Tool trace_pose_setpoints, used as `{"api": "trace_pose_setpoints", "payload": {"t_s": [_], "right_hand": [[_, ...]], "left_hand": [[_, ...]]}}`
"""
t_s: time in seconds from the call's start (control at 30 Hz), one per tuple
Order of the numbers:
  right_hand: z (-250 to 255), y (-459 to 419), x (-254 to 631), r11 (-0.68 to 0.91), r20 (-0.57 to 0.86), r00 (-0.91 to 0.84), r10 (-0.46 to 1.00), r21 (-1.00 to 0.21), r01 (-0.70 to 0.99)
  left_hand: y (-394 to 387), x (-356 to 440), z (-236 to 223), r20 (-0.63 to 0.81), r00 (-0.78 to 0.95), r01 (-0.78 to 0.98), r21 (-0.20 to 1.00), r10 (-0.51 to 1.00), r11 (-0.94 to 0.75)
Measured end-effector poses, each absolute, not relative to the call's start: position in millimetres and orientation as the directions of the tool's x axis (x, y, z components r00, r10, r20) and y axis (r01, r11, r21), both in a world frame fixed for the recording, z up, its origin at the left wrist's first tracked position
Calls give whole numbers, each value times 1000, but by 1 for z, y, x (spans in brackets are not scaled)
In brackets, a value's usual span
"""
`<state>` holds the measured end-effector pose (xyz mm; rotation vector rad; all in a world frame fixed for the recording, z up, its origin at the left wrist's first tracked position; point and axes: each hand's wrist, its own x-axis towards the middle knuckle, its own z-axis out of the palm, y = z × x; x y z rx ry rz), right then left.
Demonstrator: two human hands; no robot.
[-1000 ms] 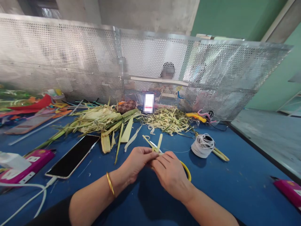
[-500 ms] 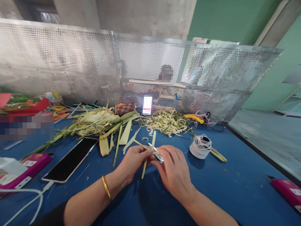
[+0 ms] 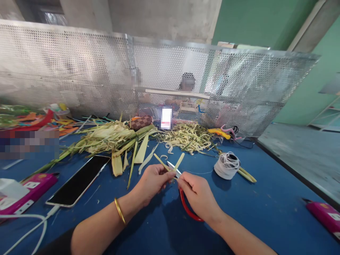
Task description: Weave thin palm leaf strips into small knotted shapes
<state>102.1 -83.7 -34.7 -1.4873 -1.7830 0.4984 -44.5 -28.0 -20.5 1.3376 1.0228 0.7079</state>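
Pinched between the fingers of my left hand (image 3: 150,181) are narrow pale-green plant strips (image 3: 180,161) that cross and point upward. My right hand (image 3: 198,194) is closed around scissors; their red handle (image 3: 188,210) hangs below the palm and the silver blades (image 3: 177,170) point up and left, beside the strips. The hands almost touch, and the fingertips hide where the strips meet. A thin white thread runs from the right hand's side to a white string spool (image 3: 223,169) on the blue table (image 3: 239,212).
Behind the hands lie a heap of husks and stalks (image 3: 106,138) and a pile of shredded strips (image 3: 191,138). At left are a phone (image 3: 79,180) on a cable and a magenta power strip (image 3: 39,186). A perforated metal screen (image 3: 170,63) stands at the back, people beyond it.
My right hand has turned, so the red scissor handle now shows below it. The upright strip has tilted right, and the strip end that hung below the fingers is out of sight.
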Motion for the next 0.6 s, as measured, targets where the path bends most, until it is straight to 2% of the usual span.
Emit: {"api": "trace_pose_setpoints", "payload": {"t_s": [0.13,0.3,0.4,0.5,0.6], "right_hand": [[-29,-87,102,258,263,-78,962,-770,583],[-28,-87,104,277,266,-101,959,-795,539],[-29,-84,108,218,198,-92,976,-846,486],[-31,-78,110,93,101,3,995,-927,364],[-33,-74,108,23,36,91,995,-990,142]], "left_hand": [[-29,-45,-15,-177,411,136,982,894,132],[-29,-47,-12,-133,417,116,989,899,93],[-29,-47,-14,-132,423,112,989,896,93],[-30,-47,-17,-148,452,120,987,880,104],[-34,-45,-19,-189,501,162,979,845,123]]}}
